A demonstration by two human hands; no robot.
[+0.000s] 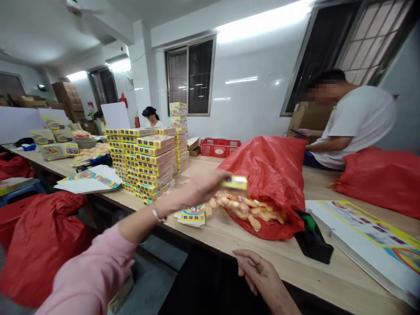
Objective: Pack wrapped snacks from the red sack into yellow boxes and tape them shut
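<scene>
My left hand [210, 188] reaches over the table, closed on a small yellow box [239, 183] that is blurred by motion. Just behind and below it lies an open red sack [272, 162], with wrapped orange pieces [254, 210] spilling from its mouth. At the table's front edge is my right hand [257, 269], its fingers loosely bent and apart, nothing seen in it. Left of the sack, flat printed cards [192, 215] lie near the edge. Tall stacks of yellow boxes [144, 162] stand beyond my left forearm.
A black tape dispenser [313, 240] and printed cardboard sheets [370, 236] lie at the right. Behind are a red crate [219, 147] and a seated person [357, 113]. Another red sack [380, 179] lies far right; one more [49, 245] hangs low at left.
</scene>
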